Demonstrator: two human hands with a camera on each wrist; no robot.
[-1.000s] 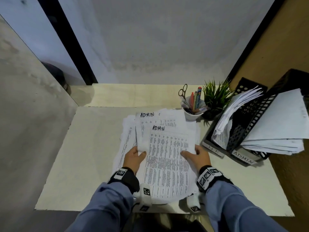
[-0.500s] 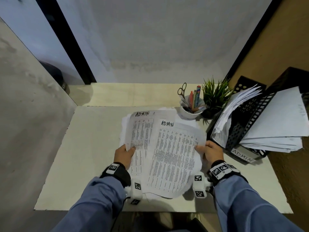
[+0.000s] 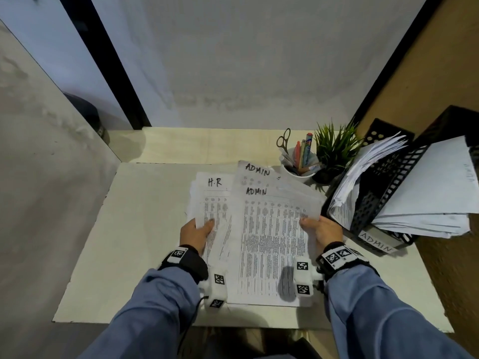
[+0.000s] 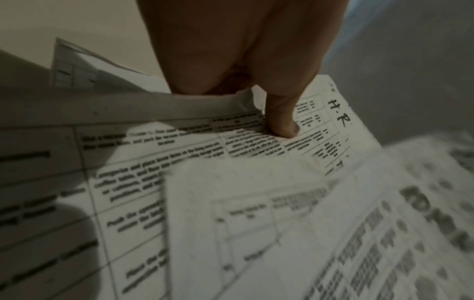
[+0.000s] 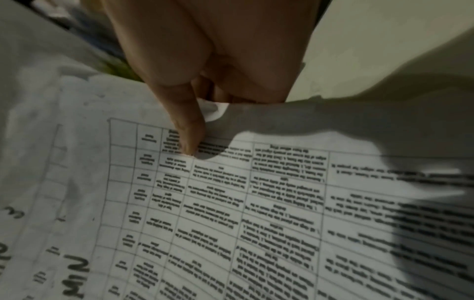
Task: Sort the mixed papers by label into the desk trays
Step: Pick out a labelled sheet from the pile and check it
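Observation:
Printed sheets with handwritten labels are spread at the middle of the desk. The left hand [image 3: 198, 229] pinches the left edge of a sheet marked H.R [image 3: 211, 203], thumb on top [image 4: 282, 123]; the sheet's label [image 4: 338, 113] shows beyond it. The right hand [image 3: 317, 228] pinches the right edge of two overlapping sheets marked ADMIN [image 3: 269, 229], thumb pressed on the printed table [image 5: 188, 140]. These ADMIN sheets lie over the right part of the H.R sheet. A black mesh tray labelled ADMIN [image 3: 375, 246] stands just right of the right hand, full of papers.
A second black tray [image 3: 383, 130] with papers stands behind the ADMIN one. A white cup of pens and scissors [image 3: 298, 164] and a small green plant [image 3: 334, 151] sit behind the sheets. Walls close in on three sides; bare desk [image 3: 134, 229] lies left.
The ADMIN sheets have come together in the right hand and shifted right. A sheet marked H.R has come into view on the left, and the left hand now holds it.

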